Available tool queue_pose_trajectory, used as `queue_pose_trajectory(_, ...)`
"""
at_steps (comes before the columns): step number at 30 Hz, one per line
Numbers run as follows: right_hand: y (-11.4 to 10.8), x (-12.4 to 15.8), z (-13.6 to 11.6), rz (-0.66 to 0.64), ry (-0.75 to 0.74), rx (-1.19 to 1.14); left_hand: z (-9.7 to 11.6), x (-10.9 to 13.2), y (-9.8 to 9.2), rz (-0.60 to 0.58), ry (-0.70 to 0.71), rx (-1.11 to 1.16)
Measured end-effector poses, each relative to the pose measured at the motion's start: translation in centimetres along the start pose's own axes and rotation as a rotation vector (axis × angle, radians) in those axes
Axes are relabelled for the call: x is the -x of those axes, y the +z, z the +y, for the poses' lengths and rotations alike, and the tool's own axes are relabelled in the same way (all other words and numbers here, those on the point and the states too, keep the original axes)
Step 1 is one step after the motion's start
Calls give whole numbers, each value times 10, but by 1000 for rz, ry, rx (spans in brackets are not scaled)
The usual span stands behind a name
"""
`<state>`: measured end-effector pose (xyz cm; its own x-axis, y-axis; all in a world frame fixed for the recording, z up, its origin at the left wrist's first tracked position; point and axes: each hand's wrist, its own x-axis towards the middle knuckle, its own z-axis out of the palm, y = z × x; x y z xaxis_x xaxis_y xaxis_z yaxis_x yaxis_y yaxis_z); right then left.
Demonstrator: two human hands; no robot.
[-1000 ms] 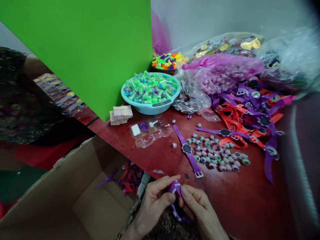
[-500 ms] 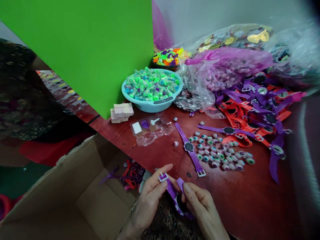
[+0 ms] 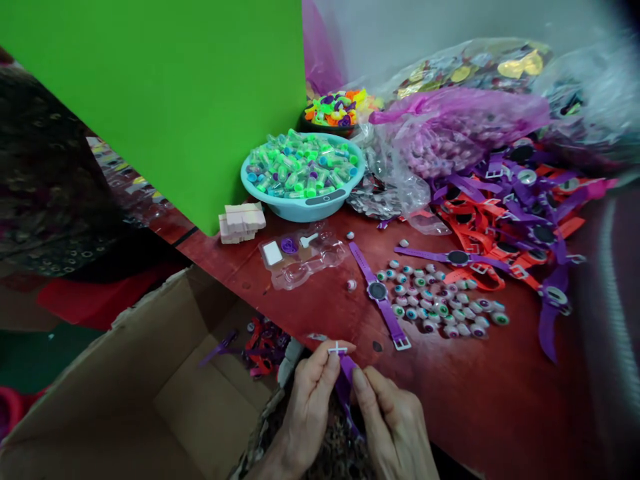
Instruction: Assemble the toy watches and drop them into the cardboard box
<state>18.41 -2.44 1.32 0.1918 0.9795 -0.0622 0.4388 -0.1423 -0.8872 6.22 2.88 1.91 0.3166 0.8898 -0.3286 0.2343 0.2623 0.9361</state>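
Purple watch strap (image 3: 346, 387) hangs at the near counter (image 3: 480, 400) edge: left hand (image 3: 306, 403) pinches its buckle (image 3: 337, 348) end, right hand (image 3: 395, 423) grips the band below. Keeping it untwisted, with both grips close to the buckle, should steady it.

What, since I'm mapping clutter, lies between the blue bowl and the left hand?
In the head view, a clear blister tray lies between the blue bowl and the left hand holding the purple watch.
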Motion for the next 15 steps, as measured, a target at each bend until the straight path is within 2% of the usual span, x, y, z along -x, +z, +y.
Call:
queue_pose_trajectory(5, -3, -5, -6, -6, 213, -177, -2, 3, -3, -91, 52, -162)
queue_pose_trajectory(11, 0, -12, -8, -61, 299, -466, 1, -4, -2, -201, 348, -315)
queue_pose_trajectory(15, 1, -21, -2, 51, 327, -464, 0, -11, -3, -240, 468, -423)
